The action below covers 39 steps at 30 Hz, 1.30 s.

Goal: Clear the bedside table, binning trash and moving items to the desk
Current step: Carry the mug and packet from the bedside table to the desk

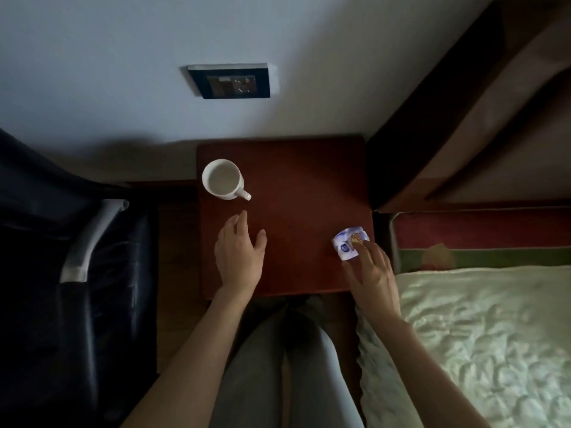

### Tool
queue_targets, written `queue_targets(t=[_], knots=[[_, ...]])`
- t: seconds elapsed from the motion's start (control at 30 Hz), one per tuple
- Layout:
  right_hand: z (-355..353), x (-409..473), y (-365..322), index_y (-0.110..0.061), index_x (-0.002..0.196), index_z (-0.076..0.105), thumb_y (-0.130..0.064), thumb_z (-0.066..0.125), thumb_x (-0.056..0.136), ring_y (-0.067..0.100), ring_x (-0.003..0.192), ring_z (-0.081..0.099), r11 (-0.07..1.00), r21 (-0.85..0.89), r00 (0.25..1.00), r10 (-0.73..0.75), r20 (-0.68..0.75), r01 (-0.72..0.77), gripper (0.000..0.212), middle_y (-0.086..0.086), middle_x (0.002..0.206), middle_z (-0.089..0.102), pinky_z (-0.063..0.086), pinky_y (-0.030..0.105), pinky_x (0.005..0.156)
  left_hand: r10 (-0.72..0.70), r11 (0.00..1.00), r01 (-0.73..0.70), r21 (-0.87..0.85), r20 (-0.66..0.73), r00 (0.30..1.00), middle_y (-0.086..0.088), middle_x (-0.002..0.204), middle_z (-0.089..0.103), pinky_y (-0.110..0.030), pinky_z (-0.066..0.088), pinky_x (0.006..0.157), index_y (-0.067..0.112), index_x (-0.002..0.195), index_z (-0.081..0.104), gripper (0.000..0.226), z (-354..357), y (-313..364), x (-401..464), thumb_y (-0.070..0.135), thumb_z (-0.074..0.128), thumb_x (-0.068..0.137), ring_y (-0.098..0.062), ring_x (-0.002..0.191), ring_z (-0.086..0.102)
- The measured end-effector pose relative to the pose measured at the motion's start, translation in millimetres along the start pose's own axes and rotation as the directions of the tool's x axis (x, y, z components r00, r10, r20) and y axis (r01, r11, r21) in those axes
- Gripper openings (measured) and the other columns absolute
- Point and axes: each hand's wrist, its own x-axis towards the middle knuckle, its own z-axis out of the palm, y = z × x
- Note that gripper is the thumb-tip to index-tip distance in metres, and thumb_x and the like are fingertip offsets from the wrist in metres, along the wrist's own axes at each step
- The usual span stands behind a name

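Bed (482,335) on the right, dark chair (61,273) on the left, bedside table (296,186) between them against the wall. Left hand (239,253) hovers over the table's near-left part, fingers relaxed and spread, holding nothing — white mug (223,179) sits just beyond its fingertips, apart, handle pointing toward the hand. Right hand (369,273) at the near-right corner — fingertips touch the crumpled wrapper (349,242); can't tell whether it's pinched.
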Motion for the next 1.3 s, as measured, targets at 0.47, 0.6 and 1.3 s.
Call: queue_targets(t=[0.47, 0.6, 1.3], knots=[[54.2, 41.3, 47.2, -0.007, 0.139, 0.043, -0.030, 0.072, 0.081, 0.041, 0.124, 0.045, 0.976, -0.089, 0.975, 0.206, 0.082, -0.199, 0.068, 0.022, 0.137, 0.047, 0.045, 0.052, 0.095, -0.048, 0.998, 0.048, -0.028, 0.008, 0.999, -0.009, 0.140, 0.047, -0.041, 0.043, 0.102, 0.014, 0.140, 0.040, 0.054, 41.6, -15.6, 10.2, 0.039, 0.050, 0.093, -0.024, 0.128, 0.046], [53.4, 52.1, 42.3, -0.010, 0.135, 0.048, -0.024, 0.080, 0.072, 0.040, 0.112, 0.050, 0.963, -0.096, 0.965, 0.257, 0.053, -0.251, 0.073, 0.020, 0.122, 0.054, 0.045, 0.048, 0.085, -0.042, 0.999, 0.043, -0.031, 0.016, 0.999, -0.008, 0.140, 0.048, -0.040, 0.044, 0.101, 0.015, 0.140, 0.040, 0.054, 43.9, -17.6, 5.3, 0.041, 0.050, 0.093, -0.023, 0.126, 0.046], [42.3, 69.8, -16.2, -0.018, 0.102, 0.069, -0.013, 0.070, 0.081, 0.021, 0.084, 0.064, 0.976, 0.161, 0.989, 0.143, 0.034, -0.146, 0.021, 0.001, 0.096, 0.067, 0.047, 0.033, 0.067, -0.387, 0.386, 0.320, -0.865, 0.163, 0.908, 0.009, 0.129, 0.049, -0.037, 0.047, 0.099, 0.034, 0.114, 0.061, 0.032, 50.7, 9.7, 59.0, 0.036, 0.067, 0.082, -0.006, 0.117, 0.052]])
